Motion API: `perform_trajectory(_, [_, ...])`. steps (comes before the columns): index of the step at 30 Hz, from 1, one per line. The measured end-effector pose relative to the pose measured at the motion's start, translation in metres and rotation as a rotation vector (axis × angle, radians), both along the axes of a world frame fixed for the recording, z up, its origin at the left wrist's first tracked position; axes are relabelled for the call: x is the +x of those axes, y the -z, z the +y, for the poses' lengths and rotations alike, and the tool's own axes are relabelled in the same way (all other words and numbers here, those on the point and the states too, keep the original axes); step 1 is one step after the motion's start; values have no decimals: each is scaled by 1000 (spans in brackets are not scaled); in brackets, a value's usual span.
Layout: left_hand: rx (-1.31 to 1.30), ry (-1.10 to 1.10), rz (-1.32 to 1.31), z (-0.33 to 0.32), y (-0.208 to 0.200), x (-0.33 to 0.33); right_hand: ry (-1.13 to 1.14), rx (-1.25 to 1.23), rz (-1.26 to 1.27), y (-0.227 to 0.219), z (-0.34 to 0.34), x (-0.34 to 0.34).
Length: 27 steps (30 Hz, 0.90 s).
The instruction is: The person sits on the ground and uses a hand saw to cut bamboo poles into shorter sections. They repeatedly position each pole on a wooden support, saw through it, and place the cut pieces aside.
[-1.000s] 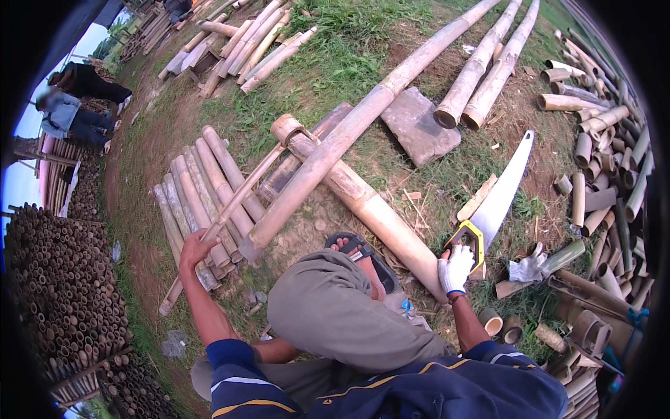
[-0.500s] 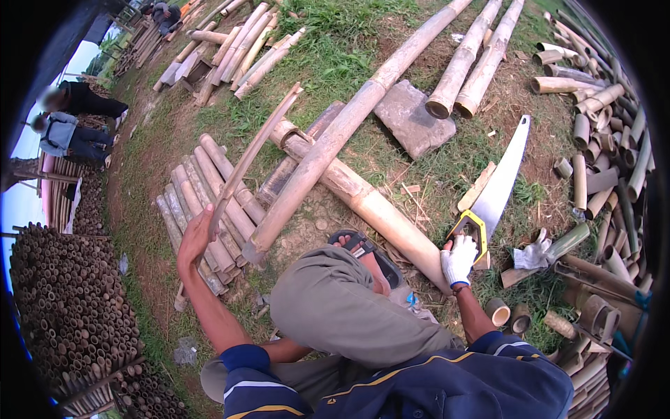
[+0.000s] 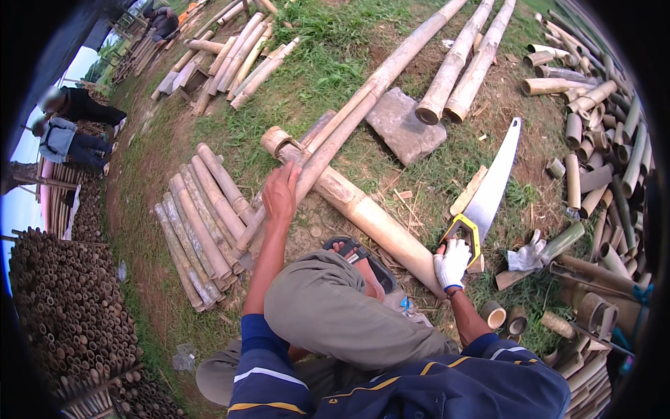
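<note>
My bare left hand (image 3: 280,192) grips a narrow bamboo strip (image 3: 340,124) laid lengthwise along a long bamboo pole (image 3: 412,50). That pole crosses over a thicker bamboo piece (image 3: 363,209), which lies slantwise on the ground and has a notch by its far end. In a white glove, my right hand (image 3: 452,264) is closed around the yellow and black handle of a handsaw (image 3: 494,174). The saw's blade points away from me, its teeth clear of the bamboo. Beside the blade lies a short split bamboo piece (image 3: 467,192).
Cut bamboo lengths (image 3: 199,216) lie at the left. A flat stone slab (image 3: 405,126) sits beyond the pole, near two more poles (image 3: 481,70). A loose white glove (image 3: 527,253) rests on bamboo at right, by a large heap (image 3: 600,140). People (image 3: 66,133) stand far left.
The bamboo strip has come down from its raised position onto the long pole, carried rightward and away by my left hand. My right hand still holds the saw in about the same place.
</note>
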<state>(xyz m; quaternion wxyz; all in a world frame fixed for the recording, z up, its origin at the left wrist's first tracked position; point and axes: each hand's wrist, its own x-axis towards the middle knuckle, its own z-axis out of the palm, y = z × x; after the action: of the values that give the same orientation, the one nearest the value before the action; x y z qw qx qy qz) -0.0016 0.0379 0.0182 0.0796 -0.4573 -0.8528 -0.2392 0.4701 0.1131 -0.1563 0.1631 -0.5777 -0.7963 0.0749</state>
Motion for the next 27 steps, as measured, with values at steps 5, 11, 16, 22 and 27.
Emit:
perform_trajectory(5, [92, 24, 119, -4, 19, 2, -10, -13, -9, -3, 1, 2])
perform_trajectory(11, [72, -66, 82, -6, 16, 5, -48, 36, -17, -4, 1, -4])
perform_trajectory(16, [162, -59, 118, -4, 22, 5, -65, -10, -65, 1, -1, -3])
perform_trajectory(22, [176, -77, 76, -8, 28, 4, -67, -8, -105, 12, 3, 2])
perform_trajectory(27, [160, -54, 22, -10, 24, 3, -79, 12, -88, 13, 5, 3])
